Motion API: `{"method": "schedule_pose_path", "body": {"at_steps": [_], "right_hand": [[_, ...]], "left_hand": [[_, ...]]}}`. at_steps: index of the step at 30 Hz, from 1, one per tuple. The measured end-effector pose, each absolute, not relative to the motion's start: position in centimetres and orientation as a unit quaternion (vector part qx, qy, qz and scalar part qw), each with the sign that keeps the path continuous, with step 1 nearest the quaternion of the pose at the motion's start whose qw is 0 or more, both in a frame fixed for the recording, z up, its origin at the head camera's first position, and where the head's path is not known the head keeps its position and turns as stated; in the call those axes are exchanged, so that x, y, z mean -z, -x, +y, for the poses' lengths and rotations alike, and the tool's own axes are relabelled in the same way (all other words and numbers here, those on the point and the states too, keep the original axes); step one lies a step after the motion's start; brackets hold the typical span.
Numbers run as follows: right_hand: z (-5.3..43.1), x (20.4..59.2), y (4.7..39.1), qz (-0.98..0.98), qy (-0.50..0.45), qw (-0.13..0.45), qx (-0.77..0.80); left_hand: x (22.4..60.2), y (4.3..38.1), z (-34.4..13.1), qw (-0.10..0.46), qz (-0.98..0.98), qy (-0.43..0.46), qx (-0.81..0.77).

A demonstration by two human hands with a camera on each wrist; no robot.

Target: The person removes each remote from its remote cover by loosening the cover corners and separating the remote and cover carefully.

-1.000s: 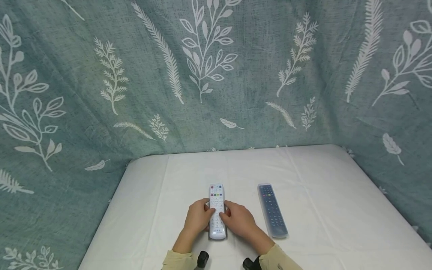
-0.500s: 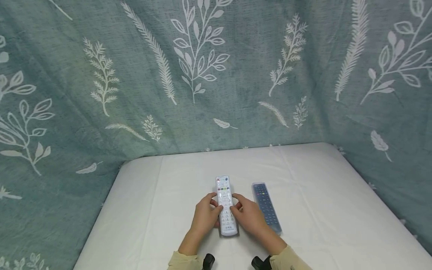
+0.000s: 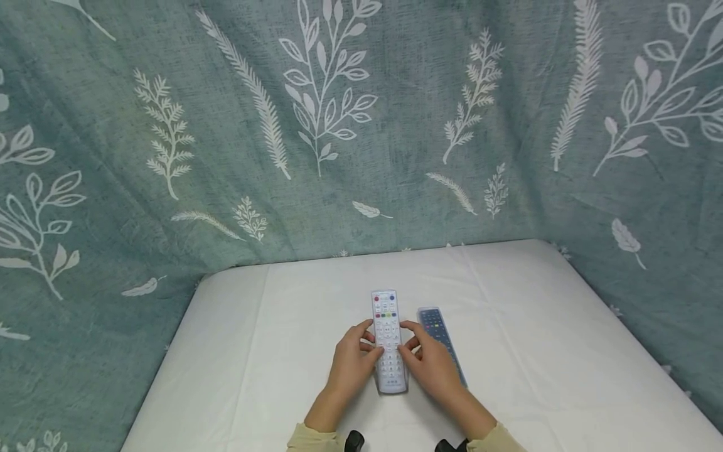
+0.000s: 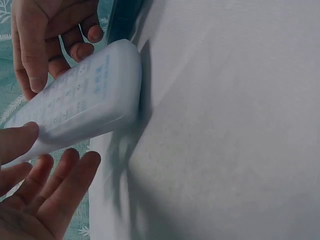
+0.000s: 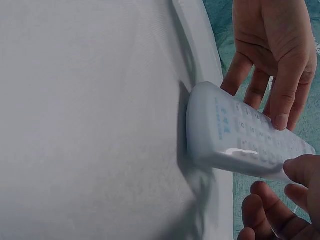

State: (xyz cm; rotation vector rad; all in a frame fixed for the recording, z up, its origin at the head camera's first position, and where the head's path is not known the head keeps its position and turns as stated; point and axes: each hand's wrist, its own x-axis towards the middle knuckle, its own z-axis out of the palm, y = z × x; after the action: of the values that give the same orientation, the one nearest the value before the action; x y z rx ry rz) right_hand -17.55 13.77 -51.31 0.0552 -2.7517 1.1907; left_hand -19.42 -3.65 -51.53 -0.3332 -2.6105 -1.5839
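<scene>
A white remote control (image 3: pixel 389 351) in a clear sleeve is held between both hands. My left hand (image 3: pixel 353 363) pinches its left long edge, thumb on the button face. On the right long edge, my right hand (image 3: pixel 429 361) pinches it the same way. In the left wrist view the near end of the white remote control (image 4: pixel 90 95) shows rounded, with its shadow on the cloth beside it. The right wrist view has the white remote control (image 5: pixel 235 132) with both thumbs on its face. A dark blue remote control (image 3: pixel 437 326) lies partly hidden behind my right hand.
A white cloth (image 3: pixel 294 314) covers the table under the hands. Behind and at both sides hangs a green curtain (image 3: pixel 226 157) with white leaf patterns. Black wrist mounts (image 3: pixel 354 441) sit at the sleeves.
Both hands have carried the white remote control rightward and slightly farther away, closer to the dark blue one. My right hand now overlaps the dark blue one. The head view has shifted slightly.
</scene>
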Motion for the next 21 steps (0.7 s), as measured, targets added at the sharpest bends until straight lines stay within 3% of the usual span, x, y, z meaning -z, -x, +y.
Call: {"method": "schedule_pose_path", "body": {"at_steps": [21], "right_hand": [[13.59,51.52,17.32,-0.906,-0.032,0.114,-0.407]], "left_hand": [[51.79,19.28,-4.12,0.004,-0.802,0.107,0.588]]}}
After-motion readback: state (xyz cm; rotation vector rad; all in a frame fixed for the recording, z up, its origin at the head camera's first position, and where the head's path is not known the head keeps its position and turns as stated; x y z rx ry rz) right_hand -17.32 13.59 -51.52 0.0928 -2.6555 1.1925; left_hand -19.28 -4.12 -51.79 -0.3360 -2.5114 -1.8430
